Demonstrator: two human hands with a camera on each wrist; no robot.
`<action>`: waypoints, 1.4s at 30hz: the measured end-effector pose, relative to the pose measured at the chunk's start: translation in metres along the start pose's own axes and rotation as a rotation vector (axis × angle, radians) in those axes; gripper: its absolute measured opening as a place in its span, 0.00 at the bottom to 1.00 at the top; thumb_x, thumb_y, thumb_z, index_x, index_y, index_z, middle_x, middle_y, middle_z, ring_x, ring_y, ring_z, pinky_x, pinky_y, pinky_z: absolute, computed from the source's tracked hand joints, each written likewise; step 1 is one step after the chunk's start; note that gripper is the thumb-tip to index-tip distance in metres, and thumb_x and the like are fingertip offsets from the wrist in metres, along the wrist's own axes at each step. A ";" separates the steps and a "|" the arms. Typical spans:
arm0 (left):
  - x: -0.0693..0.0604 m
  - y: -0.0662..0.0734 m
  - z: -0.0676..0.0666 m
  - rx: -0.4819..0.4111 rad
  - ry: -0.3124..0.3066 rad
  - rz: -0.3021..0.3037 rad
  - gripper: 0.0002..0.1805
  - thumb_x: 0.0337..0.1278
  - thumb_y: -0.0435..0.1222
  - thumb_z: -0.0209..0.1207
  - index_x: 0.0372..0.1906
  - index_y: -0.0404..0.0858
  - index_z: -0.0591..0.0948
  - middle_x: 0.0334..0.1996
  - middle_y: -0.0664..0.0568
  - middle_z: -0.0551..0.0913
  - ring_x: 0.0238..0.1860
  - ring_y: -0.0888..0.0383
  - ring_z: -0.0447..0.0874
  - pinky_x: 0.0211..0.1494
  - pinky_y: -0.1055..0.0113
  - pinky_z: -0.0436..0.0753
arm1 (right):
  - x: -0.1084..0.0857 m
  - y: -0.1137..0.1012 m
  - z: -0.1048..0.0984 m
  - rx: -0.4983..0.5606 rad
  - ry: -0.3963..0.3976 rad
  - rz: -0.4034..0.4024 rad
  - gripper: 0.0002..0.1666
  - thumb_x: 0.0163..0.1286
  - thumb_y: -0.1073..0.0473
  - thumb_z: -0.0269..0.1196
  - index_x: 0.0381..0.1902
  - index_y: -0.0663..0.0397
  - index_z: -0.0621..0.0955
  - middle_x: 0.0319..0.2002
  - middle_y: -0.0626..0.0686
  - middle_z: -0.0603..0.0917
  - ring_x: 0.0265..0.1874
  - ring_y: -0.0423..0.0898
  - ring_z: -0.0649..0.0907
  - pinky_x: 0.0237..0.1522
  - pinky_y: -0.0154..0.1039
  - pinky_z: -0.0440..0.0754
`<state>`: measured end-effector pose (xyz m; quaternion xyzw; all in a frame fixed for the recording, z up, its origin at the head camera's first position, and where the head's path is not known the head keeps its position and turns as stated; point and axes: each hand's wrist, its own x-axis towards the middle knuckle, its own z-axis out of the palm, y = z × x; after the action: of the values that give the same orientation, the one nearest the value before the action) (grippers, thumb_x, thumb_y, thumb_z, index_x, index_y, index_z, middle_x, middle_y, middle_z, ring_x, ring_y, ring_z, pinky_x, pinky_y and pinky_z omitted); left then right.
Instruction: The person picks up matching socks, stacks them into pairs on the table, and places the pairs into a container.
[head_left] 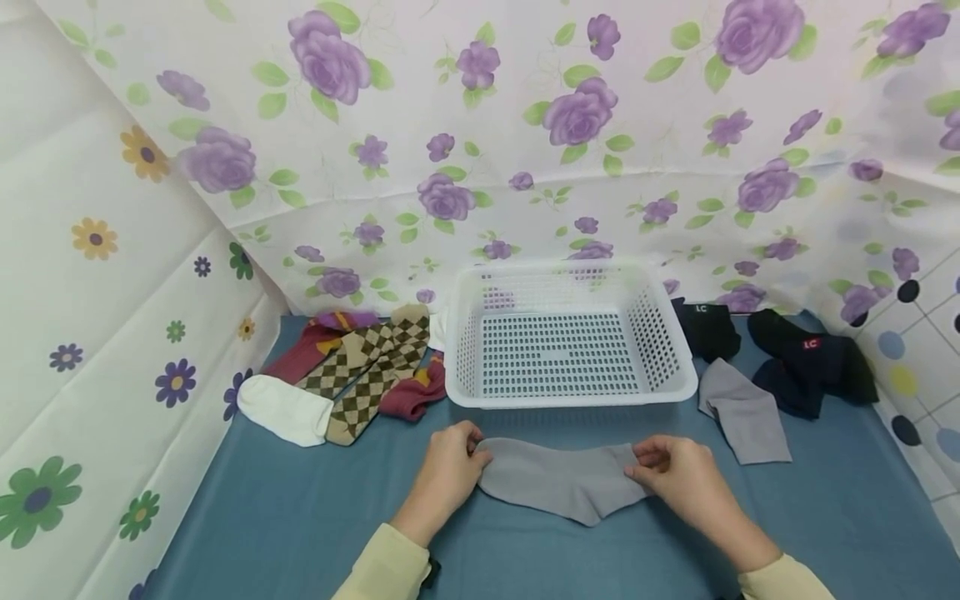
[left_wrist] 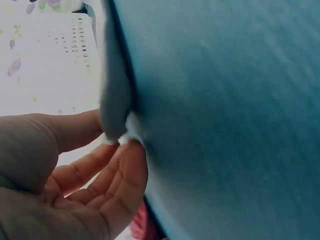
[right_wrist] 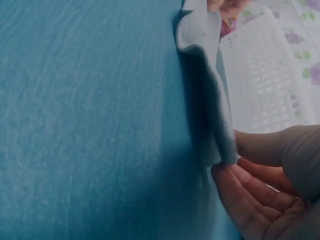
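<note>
A grey sock [head_left: 558,475] is stretched sideways between both hands, just in front of a white plastic basket [head_left: 570,400]. At its left end, my left hand [head_left: 448,467] pinches the fabric between thumb and fingers. My right hand [head_left: 678,475] pinches the other end the same way. Both wrist views show the sock edge-on, the left wrist view with thumb and fingertips at the grey fabric [left_wrist: 114,95], the right wrist view with the fabric [right_wrist: 222,115] hanging close over the blue cloth. A second grey sock [head_left: 746,412] lies folded to the right, beyond my right hand.
Left of the basket lie a white sock [head_left: 285,410], checkered socks [head_left: 375,375] and dark red socks [head_left: 412,392]. Dark socks marked LC [head_left: 813,358] and a black sock [head_left: 708,329] lie at right. Flowered sheets [head_left: 480,208] rise behind the blue cloth [head_left: 300,517].
</note>
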<state>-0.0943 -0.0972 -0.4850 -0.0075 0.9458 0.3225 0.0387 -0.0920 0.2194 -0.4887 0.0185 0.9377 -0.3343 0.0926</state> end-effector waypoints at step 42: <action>-0.003 0.004 -0.003 0.223 -0.243 0.203 0.29 0.32 0.39 0.75 0.50 0.44 0.83 0.38 0.54 0.80 0.39 0.59 0.78 0.43 0.64 0.80 | -0.014 0.002 0.011 -0.408 -0.169 -0.509 0.31 0.55 0.54 0.69 0.58 0.52 0.77 0.62 0.49 0.75 0.64 0.49 0.72 0.54 0.45 0.77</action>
<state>-0.0918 -0.0960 -0.4798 0.1311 0.9599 0.2165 0.1206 -0.0758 0.2145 -0.4959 -0.2631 0.9488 -0.1526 0.0855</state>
